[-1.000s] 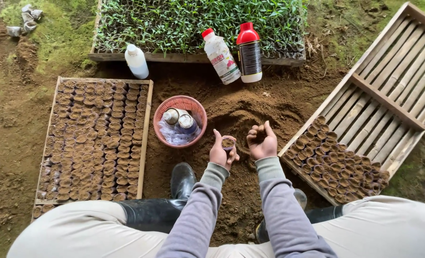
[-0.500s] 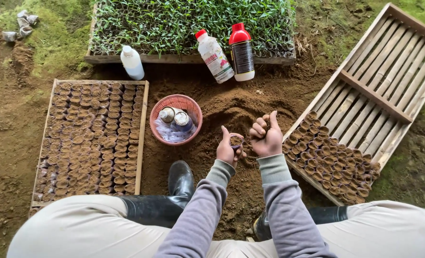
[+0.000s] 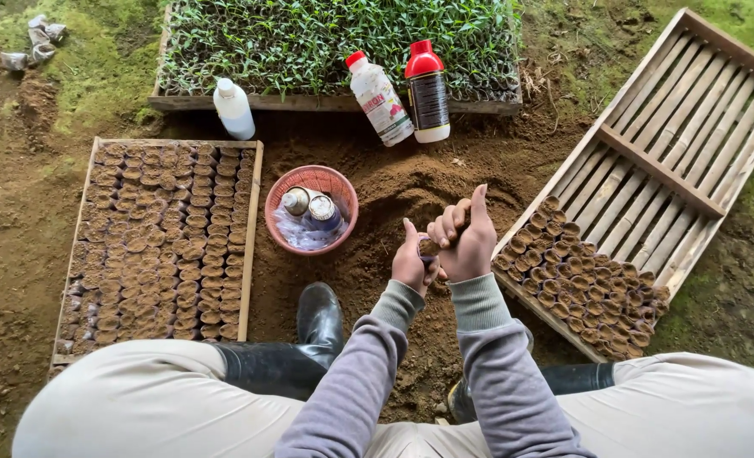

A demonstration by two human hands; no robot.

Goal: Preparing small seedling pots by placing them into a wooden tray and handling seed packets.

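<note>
Both hands meet over the soil pile (image 3: 394,191). The left hand (image 3: 413,263) grips a small soil pot (image 3: 428,248); the right hand (image 3: 464,242), fingers curled and thumb up, presses against it. A red basket (image 3: 277,203) lies left, a slatted crate (image 3: 674,161) right.

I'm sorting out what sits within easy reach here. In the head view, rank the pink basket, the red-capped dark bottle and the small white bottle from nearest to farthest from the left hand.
From the left hand:
1. Pink basket, just to its left on the soil.
2. Red-capped dark bottle, straight ahead by the seedling tray.
3. Small white bottle, ahead and far left.
</note>
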